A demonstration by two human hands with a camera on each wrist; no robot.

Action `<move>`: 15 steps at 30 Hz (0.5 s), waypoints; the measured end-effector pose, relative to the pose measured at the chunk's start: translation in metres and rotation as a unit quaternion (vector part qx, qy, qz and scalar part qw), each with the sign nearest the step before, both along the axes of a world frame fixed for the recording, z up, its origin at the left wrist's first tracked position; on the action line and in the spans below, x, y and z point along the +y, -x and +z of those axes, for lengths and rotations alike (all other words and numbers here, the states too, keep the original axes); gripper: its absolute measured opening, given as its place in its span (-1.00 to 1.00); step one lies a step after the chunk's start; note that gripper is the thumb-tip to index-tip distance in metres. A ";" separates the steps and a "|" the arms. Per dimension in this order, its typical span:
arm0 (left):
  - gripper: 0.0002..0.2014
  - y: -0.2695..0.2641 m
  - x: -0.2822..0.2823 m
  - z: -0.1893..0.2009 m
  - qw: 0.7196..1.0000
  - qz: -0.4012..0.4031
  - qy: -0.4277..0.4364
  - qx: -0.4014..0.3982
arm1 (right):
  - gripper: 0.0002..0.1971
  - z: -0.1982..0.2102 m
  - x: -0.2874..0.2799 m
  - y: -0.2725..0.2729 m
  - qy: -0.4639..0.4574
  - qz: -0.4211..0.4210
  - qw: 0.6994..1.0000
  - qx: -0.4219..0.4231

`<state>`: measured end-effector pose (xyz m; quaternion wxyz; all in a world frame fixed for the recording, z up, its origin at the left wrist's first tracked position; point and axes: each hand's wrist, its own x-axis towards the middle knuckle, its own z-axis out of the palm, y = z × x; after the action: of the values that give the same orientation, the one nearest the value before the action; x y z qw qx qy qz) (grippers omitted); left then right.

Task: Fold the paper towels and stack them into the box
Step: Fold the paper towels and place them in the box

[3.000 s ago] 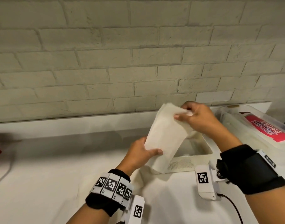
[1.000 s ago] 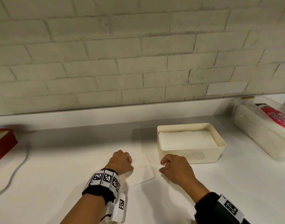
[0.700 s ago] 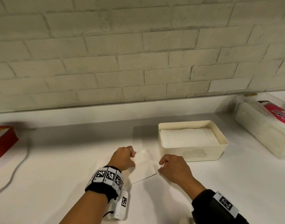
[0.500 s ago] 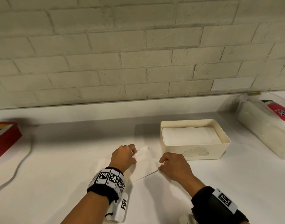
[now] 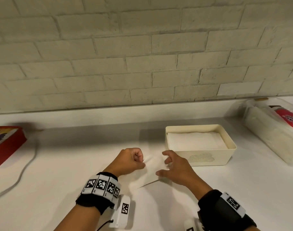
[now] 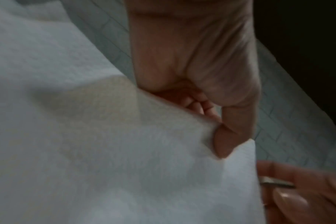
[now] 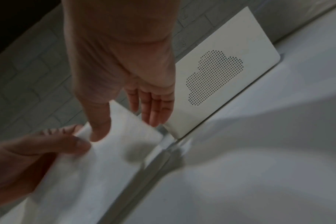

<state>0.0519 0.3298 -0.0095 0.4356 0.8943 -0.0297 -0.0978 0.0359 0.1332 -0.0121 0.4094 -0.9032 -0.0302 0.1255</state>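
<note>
A white paper towel (image 5: 153, 169) lies on the white table just left of the cream box (image 5: 209, 157), its left side raised. My left hand (image 5: 142, 161) is curled and pinches that raised edge; the left wrist view shows the thumb (image 6: 222, 141) pressed on the towel (image 6: 125, 151). My right hand (image 5: 163, 164) hovers at the towel's right side with fingers spread. In the right wrist view its thumb (image 7: 98, 128) touches the towel (image 7: 109, 159) while the straight fingers (image 7: 153, 109) stand beyond it, near the box (image 7: 220, 75). Folded towels (image 5: 195, 142) fill the box.
A clear plastic container (image 5: 272, 135) holding a red-labelled pack stands at the far right. A red box (image 5: 4, 144) sits at the left edge, with a grey cable (image 5: 26, 167) running past it. A brick wall closes the back.
Three seconds ago both hands held a towel over the box; it now lies inside. Since then both hands pinched a towel on the table; the left lifted its edge, the right spread its fingers.
</note>
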 end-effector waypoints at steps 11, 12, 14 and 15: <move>-0.85 -0.001 -0.025 0.017 0.969 -0.008 0.232 0.081 | -0.77 0.041 -0.017 -0.003 -0.065 -0.035 0.997 -0.003; -0.83 -0.005 -0.024 0.010 0.979 0.026 0.192 0.057 | -0.77 0.047 -0.023 -0.005 -0.048 -0.040 0.998 -0.004; -0.79 -0.013 -0.021 -0.008 0.997 0.078 0.017 -0.006 | -0.76 0.057 -0.035 -0.009 -0.001 -0.050 0.999 -0.013; -0.74 -0.015 -0.019 -0.016 0.994 0.077 -0.076 -0.024 | -0.74 0.062 -0.040 -0.010 0.023 -0.052 0.998 -0.018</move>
<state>0.0667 0.3112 -0.0256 0.3717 0.9266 0.0360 -0.0441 0.0463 0.0930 0.0502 0.3939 -0.9148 0.0126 0.0880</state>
